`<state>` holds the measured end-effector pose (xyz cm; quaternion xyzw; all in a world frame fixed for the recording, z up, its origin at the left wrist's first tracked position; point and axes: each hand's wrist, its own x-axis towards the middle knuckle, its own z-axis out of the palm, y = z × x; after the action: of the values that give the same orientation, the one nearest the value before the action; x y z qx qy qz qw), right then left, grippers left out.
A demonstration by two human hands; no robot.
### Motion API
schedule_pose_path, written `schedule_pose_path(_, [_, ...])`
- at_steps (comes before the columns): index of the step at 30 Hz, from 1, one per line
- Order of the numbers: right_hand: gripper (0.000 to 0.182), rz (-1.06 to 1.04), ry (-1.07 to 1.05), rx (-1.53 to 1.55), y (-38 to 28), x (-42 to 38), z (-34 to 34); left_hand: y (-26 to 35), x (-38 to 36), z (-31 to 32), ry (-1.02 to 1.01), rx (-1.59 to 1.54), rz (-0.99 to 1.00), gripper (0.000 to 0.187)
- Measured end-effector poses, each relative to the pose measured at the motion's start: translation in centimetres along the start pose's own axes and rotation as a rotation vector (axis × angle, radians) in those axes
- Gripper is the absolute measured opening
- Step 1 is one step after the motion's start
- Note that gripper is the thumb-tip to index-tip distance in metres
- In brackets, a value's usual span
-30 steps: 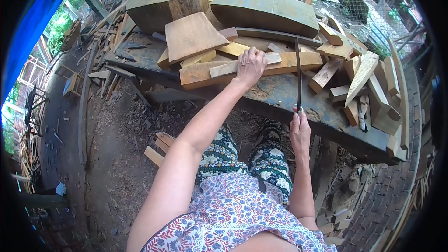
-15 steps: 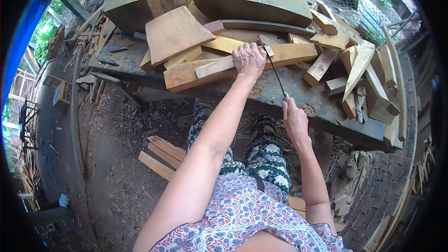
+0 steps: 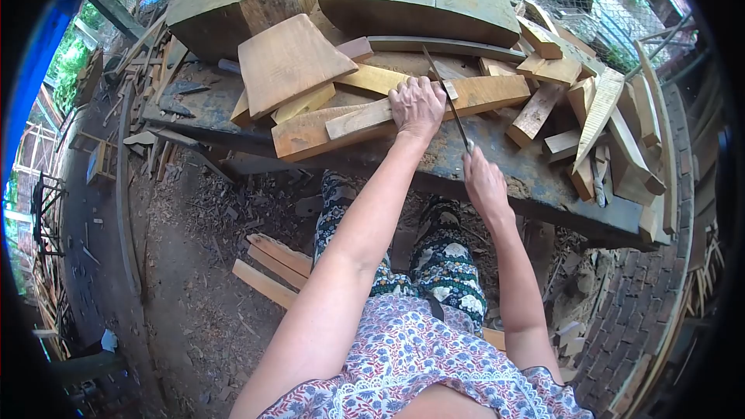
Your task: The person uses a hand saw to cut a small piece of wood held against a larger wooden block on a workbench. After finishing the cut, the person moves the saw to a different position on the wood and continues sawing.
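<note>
Both our hands work: the left hand point(image 3: 417, 106) presses the wooden strip point(image 3: 365, 117) on the workbench point(image 3: 497, 159), while the right hand point(image 3: 483, 178), gripping the saw point(image 3: 448, 98), has pushed it forward, so the cut continues.

The left hand point(image 3: 417, 106) hides where the file point(image 3: 446, 101) meets the strip point(image 3: 358, 118)
</note>
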<state>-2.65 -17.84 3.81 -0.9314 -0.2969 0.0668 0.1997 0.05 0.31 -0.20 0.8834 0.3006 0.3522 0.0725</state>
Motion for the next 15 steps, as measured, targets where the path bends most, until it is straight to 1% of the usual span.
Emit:
schedule_pose_path(2, [0.025, 0.029, -0.055, -0.017, 0.8, -2.2, -0.3, 0.1, -0.1, 0.0, -0.023, 0.014, -0.006, 0.024])
schedule_pose_path(4, [0.025, 0.008, -0.029, 0.006, 1.5, -1.9, -0.1, 0.1, -0.2, 0.1, -0.018, 0.017, -0.004, 0.024])
schedule_pose_path(5, [0.025, -0.016, 0.009, 0.037, 1.6, -1.3, 0.0, 0.0, -0.2, 0.0, -0.003, 0.023, 0.009, 0.024])
schedule_pose_path(8, [0.027, -0.025, 0.013, 0.036, 0.2, 3.0, 0.5, 0.0, -0.2, 0.2, -0.014, 0.025, 0.005, 0.024])
schedule_pose_path(11, [0.028, -0.026, 0.011, 0.018, -0.9, 5.0, 0.9, 0.0, -0.1, 0.1, -0.036, 0.02, -0.005, 0.024])
schedule_pose_path(13, [0.028, -0.022, 0.005, 0.013, -1.1, 4.3, 0.4, 0.0, -0.2, 0.1, -0.046, 0.035, -0.004, 0.024])
schedule_pose_path(15, [0.028, 0.023, -0.016, 0.045, -0.8, 1.7, -0.3, 0.0, -0.2, 0.2, -0.058, 0.032, -0.005, 0.024])
